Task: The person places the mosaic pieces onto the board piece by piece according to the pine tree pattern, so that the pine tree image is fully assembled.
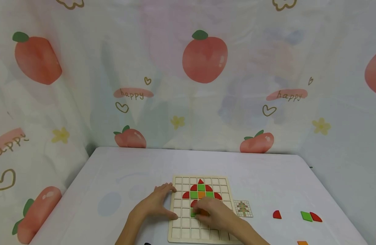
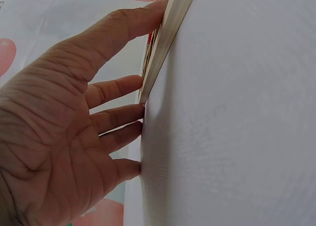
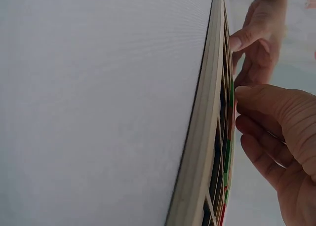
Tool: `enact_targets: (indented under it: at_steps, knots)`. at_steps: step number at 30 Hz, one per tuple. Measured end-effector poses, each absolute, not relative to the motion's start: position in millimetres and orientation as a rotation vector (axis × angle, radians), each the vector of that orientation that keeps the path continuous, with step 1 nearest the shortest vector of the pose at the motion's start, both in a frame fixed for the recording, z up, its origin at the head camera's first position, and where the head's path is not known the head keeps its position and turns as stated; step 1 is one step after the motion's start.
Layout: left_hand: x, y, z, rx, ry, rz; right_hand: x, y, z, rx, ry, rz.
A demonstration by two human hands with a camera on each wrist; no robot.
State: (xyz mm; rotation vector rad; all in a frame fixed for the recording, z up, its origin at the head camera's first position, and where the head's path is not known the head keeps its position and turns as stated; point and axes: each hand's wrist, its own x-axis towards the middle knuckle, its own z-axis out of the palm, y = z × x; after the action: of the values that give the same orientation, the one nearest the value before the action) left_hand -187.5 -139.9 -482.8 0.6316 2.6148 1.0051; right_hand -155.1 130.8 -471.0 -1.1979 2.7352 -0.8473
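Observation:
A wooden grid board [image 1: 176,232] lies on the table with red, green and orange tiles forming a tree shape. My left hand [image 1: 158,202] is spread at its left side, the thumb against the board's edge [image 2: 170,43] and the index fingertip near the far part of that edge. Over the middle of the board, my right hand [image 1: 216,212] is bent down, its fingertips at a green square tile [image 1: 192,212]. In the right wrist view the right thumb [image 3: 266,97] touches the tiles' surface. Whether the fingers pinch a tile is hidden.
Right of the board lies a small pattern card [image 1: 243,208] with a tree. Farther right are a red quarter-round tile [image 1: 277,214], a green tile [image 1: 306,216] touching another red one [image 1: 315,217], and an orange tile [image 1: 302,243]. A printed curtain [image 1: 203,112] stands behind the table.

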Motion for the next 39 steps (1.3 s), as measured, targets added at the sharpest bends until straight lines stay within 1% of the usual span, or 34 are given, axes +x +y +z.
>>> enact_targets:
  at_steps: [11, 14, 20, 25, 31, 39]
  knots:
    - [-187.3, -139.7, -484.2, 0.616, 2.633, 0.989, -142.9, 164.7, -478.0, -1.206, 2.824, -0.965]
    - [-188.1, -140.0, -486.6, 0.607, 2.637, 0.978, -139.1, 174.1, -478.2, -1.164, 2.812, -1.001]
    - [-187.1, -140.3, -487.6, 0.603, 2.633, 0.987, -131.8, 190.0, -476.0, -0.993, 2.798, -1.026]
    - [-186.8, -139.9, -485.4, 0.625, 2.636, 0.988, -128.2, 200.6, -473.7, -0.991, 2.866, -1.001]
    - [-186.7, -138.7, -484.1, 0.614, 2.641, 0.981, -122.3, 214.9, -468.7, -0.893, 2.916, -0.97]
    - [-185.3, -138.8, -483.7, 0.604, 2.64, 0.985, -118.0, 234.3, -469.1, -0.838, 2.993, -0.922]
